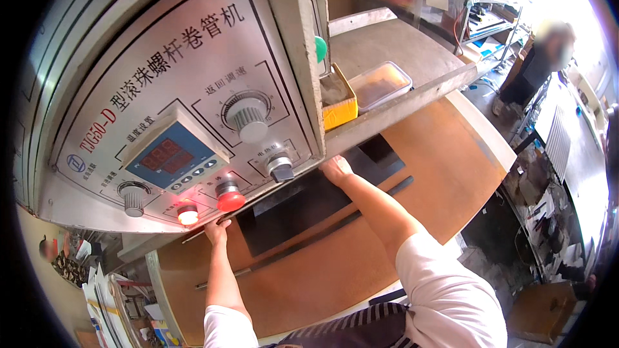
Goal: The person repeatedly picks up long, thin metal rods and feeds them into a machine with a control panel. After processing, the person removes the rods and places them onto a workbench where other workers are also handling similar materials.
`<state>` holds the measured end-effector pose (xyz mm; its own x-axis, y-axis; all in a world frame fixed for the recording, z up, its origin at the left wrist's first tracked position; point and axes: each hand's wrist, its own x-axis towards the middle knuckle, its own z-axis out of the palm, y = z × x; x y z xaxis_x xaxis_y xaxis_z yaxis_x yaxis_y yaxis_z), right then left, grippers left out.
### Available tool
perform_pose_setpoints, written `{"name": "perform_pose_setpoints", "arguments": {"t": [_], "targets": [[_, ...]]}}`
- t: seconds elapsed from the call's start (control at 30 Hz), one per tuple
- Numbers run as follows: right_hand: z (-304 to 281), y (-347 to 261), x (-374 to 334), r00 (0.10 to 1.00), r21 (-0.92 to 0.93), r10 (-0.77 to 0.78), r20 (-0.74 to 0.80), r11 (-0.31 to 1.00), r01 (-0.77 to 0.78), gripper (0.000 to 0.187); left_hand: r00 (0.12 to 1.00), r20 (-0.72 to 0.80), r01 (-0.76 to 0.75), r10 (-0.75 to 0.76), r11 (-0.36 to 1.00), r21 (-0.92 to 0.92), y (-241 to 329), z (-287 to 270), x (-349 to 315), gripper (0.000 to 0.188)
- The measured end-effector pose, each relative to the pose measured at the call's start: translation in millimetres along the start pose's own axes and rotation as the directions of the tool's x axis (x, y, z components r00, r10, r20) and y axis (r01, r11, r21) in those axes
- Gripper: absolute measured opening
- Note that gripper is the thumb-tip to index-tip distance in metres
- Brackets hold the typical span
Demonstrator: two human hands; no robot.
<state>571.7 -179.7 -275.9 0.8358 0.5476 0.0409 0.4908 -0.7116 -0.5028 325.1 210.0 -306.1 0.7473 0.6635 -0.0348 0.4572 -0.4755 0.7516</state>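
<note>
Two bare hands work along the far edge of a brown-topped bench (445, 154), under the overhang of a machine's pale control panel (97, 187). A black sheet (296, 212) lies flat on the bench, its long side running by that far edge, between and beside the hands. The left hand (218, 233) is near the sheet's left end, thumb apart from the fingers; whether they pinch anything, I cannot tell. The right hand (336, 171) reaches the sheet's far side, its fingers close together, their tips too unclear to show a grip. A long dark strip (303, 241) lies nearer the person, roughly parallel to the sheet. Beyond the bench's far edge, a yellow box (340, 115) stands beside a clear plastic container (380, 87) on a grey metal shelf (393, 42).
</note>
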Motion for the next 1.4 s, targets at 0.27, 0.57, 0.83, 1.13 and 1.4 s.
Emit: {"name": "perform_pose_setpoints", "arguments": {"t": [0.27,0.57,0.83,1.13,1.4], "targets": [[0,-13,-154,0.932,-0.202,-0.166,-0.321,0.974,0.104,0.053,0.963,-0.128,-0.094,0.239,0.738,0.669,13,7,-133,0.070],[-9,-14,-258,0.931,-0.196,-0.089,-0.353,0.980,0.020,0.037,0.958,-0.013,-0.234,0.286,0.807,0.543,51,16,-319,0.063],[-118,-74,-189,0.871,-0.081,-0.245,-0.427,0.969,0.233,0.074,0.908,0.089,-0.394,0.410,0.760,0.517,53,42,-333,0.054],[-266,-148,-151,0.657,-0.363,-0.472,-0.588,0.879,0.308,0.071,0.894,-0.009,-0.379,0.448,0.765,0.522,59,40,-338,0.047],[-33,-42,-397,0.943,0.191,-0.204,0.263,0.969,0.156,0.056,0.869,-0.043,-0.416,0.493,0.774,0.477,64,35,-341,0.042]]}}
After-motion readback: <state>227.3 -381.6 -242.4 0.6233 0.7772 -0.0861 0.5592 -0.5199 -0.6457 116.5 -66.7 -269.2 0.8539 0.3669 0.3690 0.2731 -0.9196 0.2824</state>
